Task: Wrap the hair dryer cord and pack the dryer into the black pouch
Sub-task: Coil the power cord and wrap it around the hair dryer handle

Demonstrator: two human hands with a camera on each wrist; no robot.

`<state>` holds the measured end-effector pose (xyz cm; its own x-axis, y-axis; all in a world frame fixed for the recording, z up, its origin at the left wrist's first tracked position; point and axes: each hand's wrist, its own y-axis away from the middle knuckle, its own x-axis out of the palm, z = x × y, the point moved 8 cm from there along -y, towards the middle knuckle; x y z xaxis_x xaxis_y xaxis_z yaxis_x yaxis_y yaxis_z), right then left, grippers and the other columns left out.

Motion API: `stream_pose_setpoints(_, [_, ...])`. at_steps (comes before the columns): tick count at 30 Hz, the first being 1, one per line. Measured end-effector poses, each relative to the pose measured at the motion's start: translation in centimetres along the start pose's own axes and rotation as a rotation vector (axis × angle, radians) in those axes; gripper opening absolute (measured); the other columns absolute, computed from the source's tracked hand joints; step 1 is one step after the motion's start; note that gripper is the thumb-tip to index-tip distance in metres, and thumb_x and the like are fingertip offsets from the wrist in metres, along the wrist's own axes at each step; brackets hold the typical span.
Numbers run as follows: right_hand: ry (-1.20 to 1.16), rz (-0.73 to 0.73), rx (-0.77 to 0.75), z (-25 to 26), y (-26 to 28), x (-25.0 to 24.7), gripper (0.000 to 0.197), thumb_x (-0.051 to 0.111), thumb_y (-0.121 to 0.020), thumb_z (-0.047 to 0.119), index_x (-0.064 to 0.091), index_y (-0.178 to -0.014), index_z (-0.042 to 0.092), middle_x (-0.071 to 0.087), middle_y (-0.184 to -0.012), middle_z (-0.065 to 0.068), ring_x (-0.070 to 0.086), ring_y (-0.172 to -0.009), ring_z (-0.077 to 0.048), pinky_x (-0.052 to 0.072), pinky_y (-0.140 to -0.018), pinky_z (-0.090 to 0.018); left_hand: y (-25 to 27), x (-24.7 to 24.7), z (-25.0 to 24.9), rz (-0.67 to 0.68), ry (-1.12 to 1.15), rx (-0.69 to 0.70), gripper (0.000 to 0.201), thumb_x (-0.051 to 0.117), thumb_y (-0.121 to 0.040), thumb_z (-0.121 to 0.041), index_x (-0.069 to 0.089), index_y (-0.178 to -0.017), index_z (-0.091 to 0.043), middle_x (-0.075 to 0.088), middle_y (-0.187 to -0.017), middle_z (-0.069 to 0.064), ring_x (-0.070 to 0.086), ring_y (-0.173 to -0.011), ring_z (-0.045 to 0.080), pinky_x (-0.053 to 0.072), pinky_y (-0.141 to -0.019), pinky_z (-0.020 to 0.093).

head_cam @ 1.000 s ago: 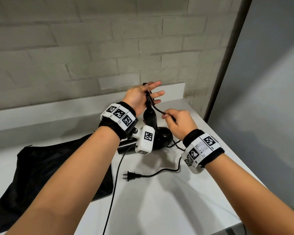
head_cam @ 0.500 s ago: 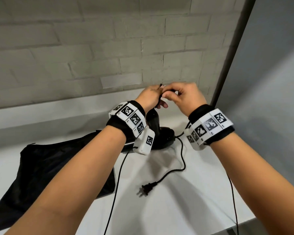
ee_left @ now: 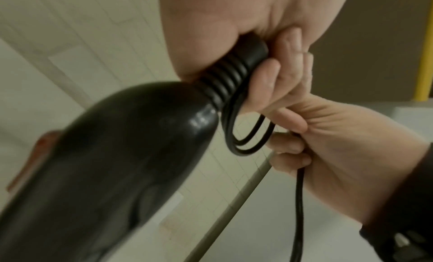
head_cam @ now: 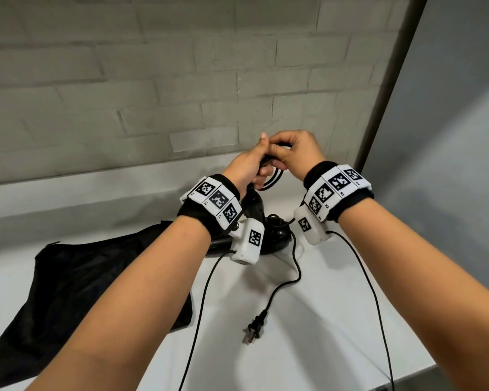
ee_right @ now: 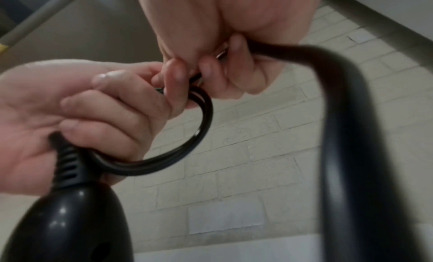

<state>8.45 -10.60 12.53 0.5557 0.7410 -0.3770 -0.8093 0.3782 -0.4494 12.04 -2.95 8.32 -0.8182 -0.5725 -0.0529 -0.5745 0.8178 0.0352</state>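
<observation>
The black hair dryer (head_cam: 274, 235) rests on the white counter (head_cam: 322, 320), handle pointing up. My left hand (head_cam: 247, 167) grips the ribbed cord collar (ee_left: 230, 79) at the handle's end, together with two small loops of black cord (ee_left: 248, 138). My right hand (head_cam: 297, 150) meets it from the right and pinches the cord (ee_right: 201, 103) at the loops. The rest of the cord (head_cam: 295, 266) trails down to the plug (head_cam: 256, 328) lying on the counter. The black pouch (head_cam: 76, 280) lies flat to the left, partly under my left forearm.
A grey brick wall (head_cam: 153, 94) runs behind the counter, a dark post (head_cam: 387, 80) at its right end. The counter's front edge (head_cam: 407, 379) is at the lower right. Thin black cables (head_cam: 370, 292) hang from both wrist cameras.
My right hand swung from near the dryer body up to the left hand, laying another loop of cord there. The plug slid right and nearer on the counter.
</observation>
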Motion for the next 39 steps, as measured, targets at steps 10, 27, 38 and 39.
stream_pose_setpoints(10, [-0.121,0.164,0.196,-2.8,1.9,1.5,0.037,0.03,-0.099,0.025,0.054,-0.071,0.022,0.06,-0.061,0.003,0.028,-0.03,-0.006,0.017,-0.034,-0.013,0.3,-1.4,0.5,-0.034,0.187,-0.036,0.049,0.027,-0.099,-0.031,0.052,-0.065,-0.007,0.029,-0.027,-0.008,0.019,-0.022,0.003,0.016,-0.029,0.013])
stream_pose_setpoints(27, [-0.23,0.119,0.268,-1.8,1.5,1.9,0.04,0.028,-0.098,0.029,0.042,-0.062,0.021,0.031,-0.035,0.013,0.017,-0.03,-0.002,0.014,-0.035,-0.011,0.4,-0.7,-0.3,0.007,0.198,-0.06,0.048,0.032,-0.097,-0.042,0.042,-0.06,-0.014,0.021,-0.03,-0.011,0.015,-0.024,0.004,0.017,-0.031,0.013])
stream_pose_setpoints(38, [-0.137,0.065,0.259,-5.5,4.9,2.7,0.023,0.027,-0.098,0.01,0.05,-0.097,0.013,0.053,-0.064,-0.003,0.029,-0.027,-0.002,0.025,-0.031,-0.012,-0.3,-2.4,0.3,-0.031,0.556,-0.016,0.038,0.025,-0.099,-0.027,0.047,-0.072,-0.011,0.022,-0.027,-0.008,0.018,-0.02,0.004,0.017,-0.027,0.014])
stream_pose_setpoints(39, [-0.107,0.046,0.257,-6.0,5.2,2.7,0.023,0.027,-0.097,0.01,0.05,-0.097,0.014,0.052,-0.061,-0.003,0.03,-0.027,-0.003,0.027,-0.033,-0.012,-0.4,-2.4,0.3,-0.027,0.573,-0.018,0.039,0.024,-0.099,-0.026,0.05,-0.075,-0.01,0.024,-0.028,-0.008,0.019,-0.02,0.004,0.018,-0.027,0.015])
